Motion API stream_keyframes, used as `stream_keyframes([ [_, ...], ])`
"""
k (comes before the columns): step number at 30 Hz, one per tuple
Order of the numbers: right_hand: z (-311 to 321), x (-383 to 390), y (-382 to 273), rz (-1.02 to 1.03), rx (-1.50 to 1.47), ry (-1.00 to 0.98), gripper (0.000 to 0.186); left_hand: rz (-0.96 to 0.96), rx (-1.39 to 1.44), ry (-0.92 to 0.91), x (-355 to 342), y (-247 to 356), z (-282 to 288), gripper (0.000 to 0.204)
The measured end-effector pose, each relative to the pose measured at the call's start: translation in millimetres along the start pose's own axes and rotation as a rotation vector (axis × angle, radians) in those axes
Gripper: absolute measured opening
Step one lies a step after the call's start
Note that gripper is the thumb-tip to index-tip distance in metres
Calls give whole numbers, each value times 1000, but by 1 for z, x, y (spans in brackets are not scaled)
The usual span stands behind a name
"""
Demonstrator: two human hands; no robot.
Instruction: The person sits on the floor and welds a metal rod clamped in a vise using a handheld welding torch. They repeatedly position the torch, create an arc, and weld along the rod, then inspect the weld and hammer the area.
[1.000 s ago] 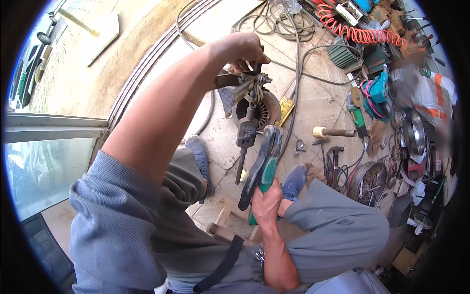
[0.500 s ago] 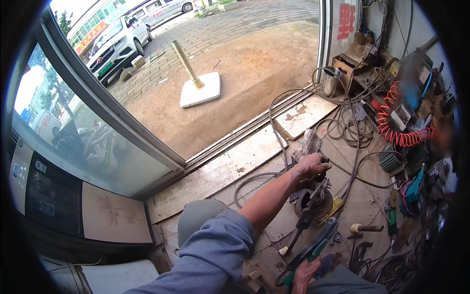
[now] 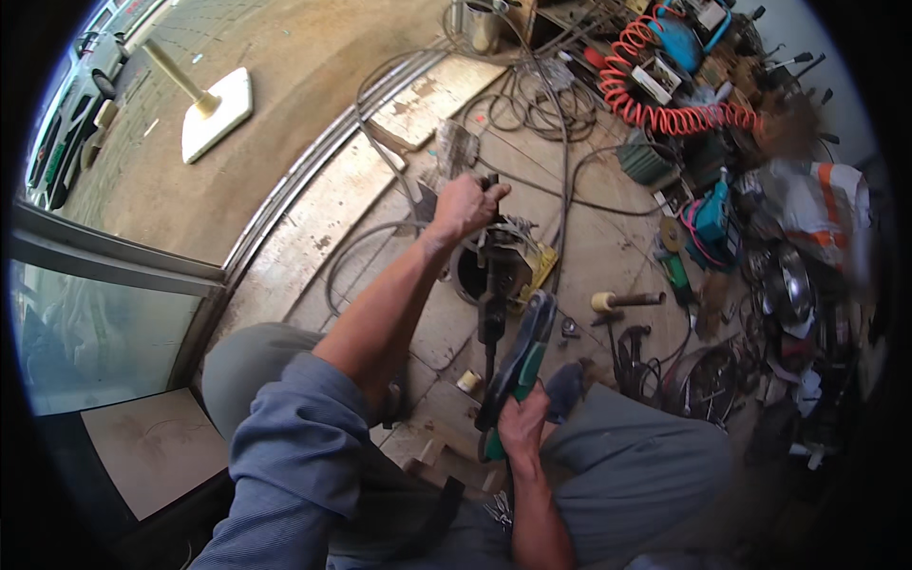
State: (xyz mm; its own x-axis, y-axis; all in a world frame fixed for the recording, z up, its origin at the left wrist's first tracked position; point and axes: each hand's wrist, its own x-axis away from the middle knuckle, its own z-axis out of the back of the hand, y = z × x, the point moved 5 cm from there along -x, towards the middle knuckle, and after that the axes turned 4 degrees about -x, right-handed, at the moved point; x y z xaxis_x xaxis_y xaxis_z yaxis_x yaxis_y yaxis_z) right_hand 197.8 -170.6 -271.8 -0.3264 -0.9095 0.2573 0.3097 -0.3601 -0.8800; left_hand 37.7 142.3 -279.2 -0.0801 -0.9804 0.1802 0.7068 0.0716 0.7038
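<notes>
Looks lower than half a second ago; still clasps black handle (image 3: 490, 180) in left grip (image 3: 465, 207) above round metal housing (image 3: 471, 275), green-and-black tool (image 3: 522, 351) in right grip (image 3: 524, 418) beside metal rod (image 3: 491, 321).

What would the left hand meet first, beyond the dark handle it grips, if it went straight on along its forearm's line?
The left hand would probably meet the loose cable looped on the floor ahead. Depth is unclear: the hand looks raised, so it might pass above.
</notes>
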Motion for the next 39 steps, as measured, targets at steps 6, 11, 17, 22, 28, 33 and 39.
stream_keyframes([
  [6, 1, 2, -27, -144, -122, -4, 11, -24, 18, -121, 9, 18, -21, 49],
  [11, -1, 10, -16, -105, -53, 1, 9, -55, 87, -128, 14, 27, -10, 50],
  [17, 0, 8, -25, -125, -62, 5, 11, -128, 126, -120, 13, 41, 7, 47],
  [22, -5, 10, -3, -191, -42, -42, 13, -161, 124, -109, 6, 26, 8, 51],
  [28, -8, 12, -6, -226, 41, -42, 17, -138, 84, -92, 3, 17, 8, 52],
  [33, -9, 14, 8, -135, 111, -7, 8, -58, 64, -112, 0, 21, 2, 52],
  [39, -8, 12, 4, -266, 101, -30, 21, -50, 35, -70, -1, 23, 4, 52],
])
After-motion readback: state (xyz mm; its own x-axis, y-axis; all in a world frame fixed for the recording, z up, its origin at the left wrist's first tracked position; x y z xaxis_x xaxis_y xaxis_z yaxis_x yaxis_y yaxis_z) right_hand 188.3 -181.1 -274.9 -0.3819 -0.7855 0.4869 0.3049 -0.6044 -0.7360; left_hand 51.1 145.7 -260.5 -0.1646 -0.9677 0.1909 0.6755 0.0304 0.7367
